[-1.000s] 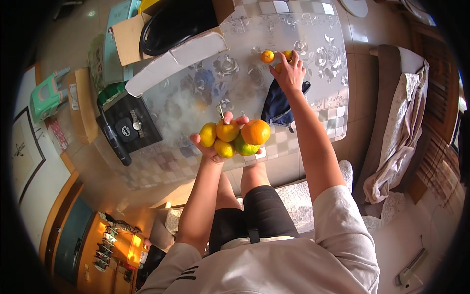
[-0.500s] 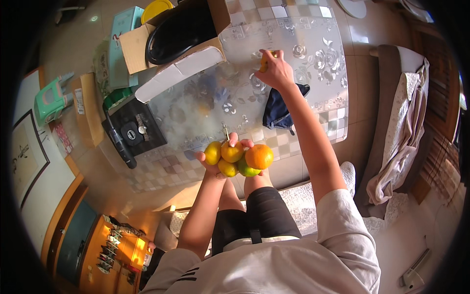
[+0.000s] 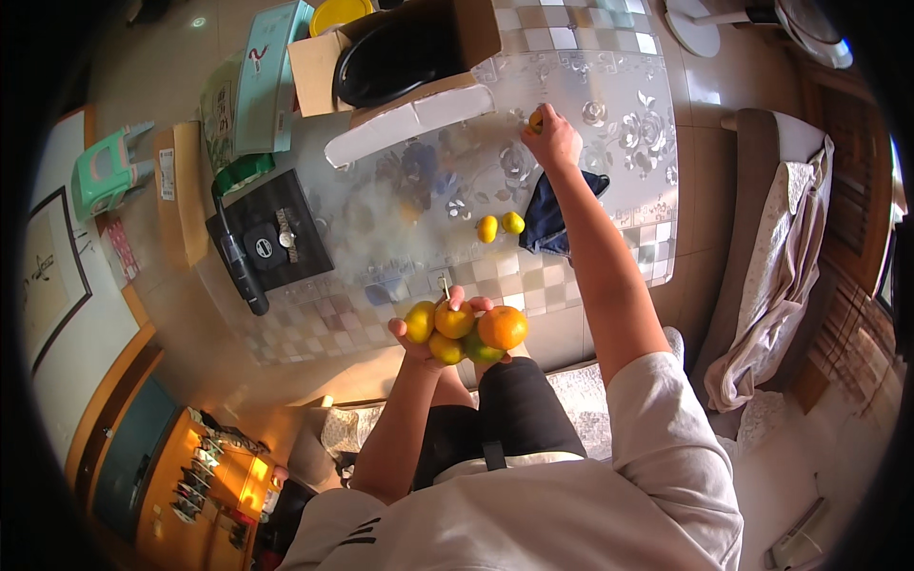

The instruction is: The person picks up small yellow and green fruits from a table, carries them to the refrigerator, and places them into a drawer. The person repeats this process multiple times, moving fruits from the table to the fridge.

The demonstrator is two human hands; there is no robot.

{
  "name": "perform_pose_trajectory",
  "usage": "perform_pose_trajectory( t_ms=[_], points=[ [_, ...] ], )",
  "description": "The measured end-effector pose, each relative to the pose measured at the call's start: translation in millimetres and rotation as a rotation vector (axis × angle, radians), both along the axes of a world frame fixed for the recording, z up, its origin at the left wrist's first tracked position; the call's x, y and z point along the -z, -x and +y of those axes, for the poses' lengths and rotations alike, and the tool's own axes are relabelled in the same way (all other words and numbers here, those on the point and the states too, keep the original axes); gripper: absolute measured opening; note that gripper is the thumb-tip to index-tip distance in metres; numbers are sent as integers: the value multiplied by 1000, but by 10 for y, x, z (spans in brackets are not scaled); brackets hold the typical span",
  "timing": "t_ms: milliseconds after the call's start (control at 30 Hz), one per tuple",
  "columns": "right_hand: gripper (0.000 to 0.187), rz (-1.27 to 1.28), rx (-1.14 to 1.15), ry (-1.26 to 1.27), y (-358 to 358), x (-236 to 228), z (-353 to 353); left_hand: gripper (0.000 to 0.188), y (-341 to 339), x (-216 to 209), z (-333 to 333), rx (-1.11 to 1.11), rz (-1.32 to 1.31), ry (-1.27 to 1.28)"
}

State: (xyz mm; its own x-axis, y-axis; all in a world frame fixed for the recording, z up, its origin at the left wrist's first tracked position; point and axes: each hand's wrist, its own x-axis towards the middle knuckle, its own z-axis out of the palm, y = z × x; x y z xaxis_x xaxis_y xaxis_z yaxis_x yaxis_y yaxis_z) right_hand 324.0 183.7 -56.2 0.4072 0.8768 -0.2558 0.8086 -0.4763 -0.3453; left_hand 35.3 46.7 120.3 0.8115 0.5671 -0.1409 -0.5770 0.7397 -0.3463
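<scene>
My left hand [image 3: 419, 350], palm up, cradles several tangerines [image 3: 453, 321] above the near table edge. Their skins range from orange to yellow-green, and the fingers curl up around the bunch. My right arm reaches far across the table, and my right hand [image 3: 555, 143] closes around an orange-yellow tangerine [image 3: 536, 121], mostly covered by the fingers. Between the hands, two small yellow fruits, a left one [image 3: 487, 228] and a right one [image 3: 513, 223], lie side by side on the tabletop. A crumpled dark blue cloth item [image 3: 545, 221] rests beside them, partly under my right forearm.
The table [image 3: 362, 228] has a translucent flowered cover. On it stand an open cardboard box [image 3: 319, 71] holding a black object, a teal box [image 3: 269, 81], and a black mat [image 3: 309, 247] with a wristwatch [image 3: 287, 233]. A grey sofa [image 3: 752, 209] stands to the right.
Two small yellow fruits now lie on the table where none showed before. My right hand has shifted slightly right with its tangerine. My left hand still holds its bunch. The view has shifted a little.
</scene>
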Motion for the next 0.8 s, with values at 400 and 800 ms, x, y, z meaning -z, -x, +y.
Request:
perform_pose_trajectory(
  t_ms=[400, 800],
  points=[
    [40, 1168, 426, -665, 777, -1952, -1109, 73, 392, 138, -42, -82, -34, -16],
    [18, 406, -792, -893, 1521, -2739, -1321, 85, 217, 61, -123, -78, -74, -116]
  ],
)
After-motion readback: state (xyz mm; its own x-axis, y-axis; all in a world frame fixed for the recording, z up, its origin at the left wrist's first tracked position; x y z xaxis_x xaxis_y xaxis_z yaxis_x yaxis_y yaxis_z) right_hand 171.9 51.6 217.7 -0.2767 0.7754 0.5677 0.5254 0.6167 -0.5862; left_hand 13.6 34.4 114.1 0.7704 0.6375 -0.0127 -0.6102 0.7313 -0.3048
